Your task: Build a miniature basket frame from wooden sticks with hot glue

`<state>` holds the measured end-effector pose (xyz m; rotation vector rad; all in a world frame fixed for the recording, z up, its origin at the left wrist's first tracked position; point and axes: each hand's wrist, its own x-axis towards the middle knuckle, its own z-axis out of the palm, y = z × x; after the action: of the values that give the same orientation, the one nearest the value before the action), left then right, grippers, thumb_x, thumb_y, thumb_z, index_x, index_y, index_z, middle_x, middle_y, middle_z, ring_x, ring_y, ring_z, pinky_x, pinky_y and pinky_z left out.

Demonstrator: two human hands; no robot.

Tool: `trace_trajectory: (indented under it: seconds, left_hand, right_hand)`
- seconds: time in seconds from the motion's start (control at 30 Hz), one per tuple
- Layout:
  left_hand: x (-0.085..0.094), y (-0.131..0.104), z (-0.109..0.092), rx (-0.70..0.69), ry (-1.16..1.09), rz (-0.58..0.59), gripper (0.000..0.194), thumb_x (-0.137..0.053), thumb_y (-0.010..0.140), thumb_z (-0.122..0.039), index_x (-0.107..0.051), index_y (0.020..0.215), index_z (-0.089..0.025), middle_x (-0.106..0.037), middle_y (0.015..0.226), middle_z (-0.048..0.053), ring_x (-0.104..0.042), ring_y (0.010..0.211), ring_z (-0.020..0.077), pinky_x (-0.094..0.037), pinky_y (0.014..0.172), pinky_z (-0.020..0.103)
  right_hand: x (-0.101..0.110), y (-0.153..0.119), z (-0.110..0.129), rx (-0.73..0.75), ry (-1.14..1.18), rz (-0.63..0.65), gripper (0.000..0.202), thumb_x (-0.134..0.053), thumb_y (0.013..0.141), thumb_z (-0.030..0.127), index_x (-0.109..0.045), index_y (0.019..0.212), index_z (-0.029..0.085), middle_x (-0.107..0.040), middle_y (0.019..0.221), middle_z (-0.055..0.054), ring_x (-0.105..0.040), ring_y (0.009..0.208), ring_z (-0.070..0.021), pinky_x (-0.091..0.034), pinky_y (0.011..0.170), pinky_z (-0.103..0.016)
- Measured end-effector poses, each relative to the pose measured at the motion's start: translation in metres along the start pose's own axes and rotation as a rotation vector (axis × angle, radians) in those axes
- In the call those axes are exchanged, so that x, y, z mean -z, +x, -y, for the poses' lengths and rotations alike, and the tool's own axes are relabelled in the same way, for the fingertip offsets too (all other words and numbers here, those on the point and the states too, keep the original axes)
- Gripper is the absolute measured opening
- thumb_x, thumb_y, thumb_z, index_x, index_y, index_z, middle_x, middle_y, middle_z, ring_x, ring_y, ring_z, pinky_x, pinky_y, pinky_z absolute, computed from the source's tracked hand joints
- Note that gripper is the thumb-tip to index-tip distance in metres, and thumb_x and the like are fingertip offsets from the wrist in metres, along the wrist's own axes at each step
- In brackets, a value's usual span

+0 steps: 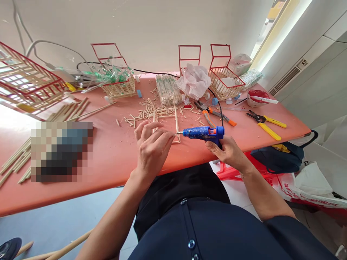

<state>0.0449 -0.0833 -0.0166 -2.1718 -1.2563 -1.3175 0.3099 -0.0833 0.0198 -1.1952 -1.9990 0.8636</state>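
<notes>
My right hand (226, 151) grips a blue glue gun (202, 133) by its handle, with the metal nozzle pointing left. That nozzle is right at the fingertips of my left hand (154, 144), which are pressed together. Whatever is between those fingertips is too small or hidden to make out. Behind and under the left hand is a small frame of thin wooden sticks (176, 124), its left part covered by my fingers. Short cut stick pieces (146, 111) lie scattered just beyond it on the orange table (114, 144).
Pliers with orange-grey handles (208, 117) and yellow-handled wire strippers (267, 126) lie right. Stick baskets with red trim (226, 85) line the back, near a red-stained cup (256, 101). Long wooden sticks (18, 155) and a pixelated dark object (65, 151) are left. A black cord (221, 108) trails from the gun.
</notes>
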Motion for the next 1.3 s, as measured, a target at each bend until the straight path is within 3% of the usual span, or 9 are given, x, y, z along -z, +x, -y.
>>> trace_trajectory:
  seconds: [0.57, 0.8, 1.3]
  left_hand:
    - [-0.0019, -0.0012, 0.0013, 0.020, 0.003, -0.022, 0.011, -0.075, 0.097, -0.018, -0.073, 0.090, -0.026, -0.079, 0.083, 0.000, -0.072, 0.108, 0.0256, -0.044, 0.114, 0.050]
    - [-0.0006, 0.0001, 0.0011, -0.035, 0.042, -0.044, 0.013, -0.077, 0.095, -0.014, -0.069, 0.091, -0.023, -0.079, 0.083, 0.000, -0.073, 0.106, 0.0260, -0.047, 0.111, 0.050]
    - [-0.0011, 0.0009, 0.0010, -0.027, 0.027, -0.055, 0.011, -0.076, 0.096, -0.016, -0.070, 0.092, -0.024, -0.078, 0.083, 0.000, -0.072, 0.103, 0.0249, -0.046, 0.112, 0.048]
  right_hand:
    - [0.0040, -0.0015, -0.0063, 0.115, -0.054, -0.010, 0.056, -0.056, 0.105, 0.064, -0.045, 0.069, 0.022, -0.034, 0.060, 0.005, -0.037, 0.061, -0.0125, -0.033, 0.060, -0.029]
    - [0.0009, -0.0009, -0.0043, 0.099, -0.042, -0.015, 0.054, -0.058, 0.105, 0.061, -0.048, 0.070, 0.022, -0.036, 0.061, 0.005, -0.034, 0.057, -0.0107, -0.028, 0.056, -0.029]
    - [0.0024, -0.0025, -0.0068, 0.112, -0.054, -0.021, 0.047, -0.061, 0.105, 0.052, -0.047, 0.071, 0.022, -0.038, 0.063, 0.004, -0.036, 0.059, -0.0119, -0.031, 0.059, -0.029]
